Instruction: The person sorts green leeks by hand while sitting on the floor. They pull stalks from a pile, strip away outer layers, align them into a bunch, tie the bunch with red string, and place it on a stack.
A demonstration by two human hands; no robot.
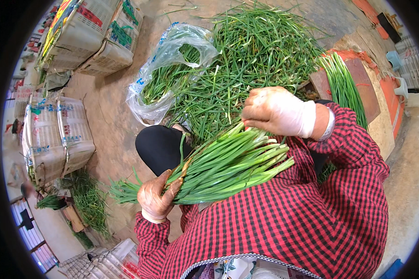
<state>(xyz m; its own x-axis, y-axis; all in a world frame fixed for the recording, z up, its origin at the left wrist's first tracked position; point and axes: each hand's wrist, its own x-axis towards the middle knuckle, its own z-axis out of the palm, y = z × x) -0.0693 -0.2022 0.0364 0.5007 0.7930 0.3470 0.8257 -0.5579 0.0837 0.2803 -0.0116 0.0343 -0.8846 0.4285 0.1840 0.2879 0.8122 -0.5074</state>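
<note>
A thick bunch of garlic chives lies slantwise across my lap, pale stem ends to the right and green leaf tips to the left. My left hand, in a thin whitish glove, is wrapped round the leafy part. At the upper edge of the stem end, the gloved fingers of my right hand are pinched together on some stalks; their tips are partly hidden. Just beyond my hands, a large heap of loose chives covers the floor.
Left of the heap lies a clear plastic bag with chives inside. To the right, a neat chive bundle rests on a reddish-brown board. White plastic crates stand at the left, with scattered chives near them.
</note>
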